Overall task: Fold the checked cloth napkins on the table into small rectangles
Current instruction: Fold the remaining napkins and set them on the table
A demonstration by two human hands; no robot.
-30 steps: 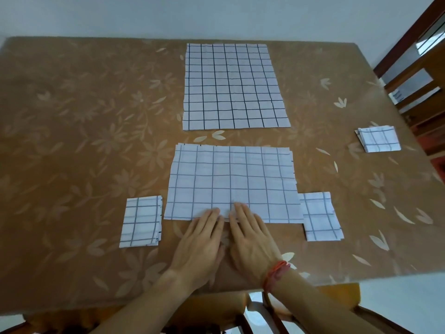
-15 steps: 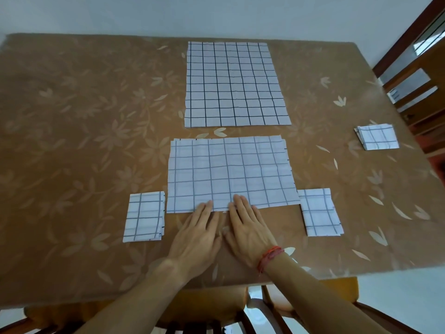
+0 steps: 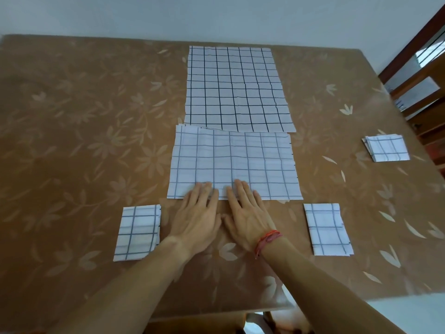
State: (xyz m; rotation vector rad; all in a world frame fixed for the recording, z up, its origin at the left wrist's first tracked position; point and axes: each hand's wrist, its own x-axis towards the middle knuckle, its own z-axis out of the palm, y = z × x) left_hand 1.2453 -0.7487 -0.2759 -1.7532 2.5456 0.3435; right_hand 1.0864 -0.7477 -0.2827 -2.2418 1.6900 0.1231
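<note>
A half-folded checked napkin [image 3: 234, 162] lies flat in the middle of the table. My left hand [image 3: 196, 218] and my right hand [image 3: 249, 216] lie side by side with straight fingers pressing its near edge. Its far edge overlaps the near edge of an unfolded checked napkin [image 3: 234, 88] spread out behind it. Three napkins folded into small rectangles lie around: one near left [image 3: 138, 232], one near right [image 3: 327, 229], one far right [image 3: 386, 148].
The table wears a brown cloth with a pale leaf pattern [image 3: 84, 141]. A dark wooden chair [image 3: 419, 75] stands at the table's right side. Part of another chair [image 3: 265, 321] shows under the near edge.
Both hands have pushed the half-folded napkin away from me; its far edge now overlaps the unfolded napkin. The folded rectangles have stayed in place.
</note>
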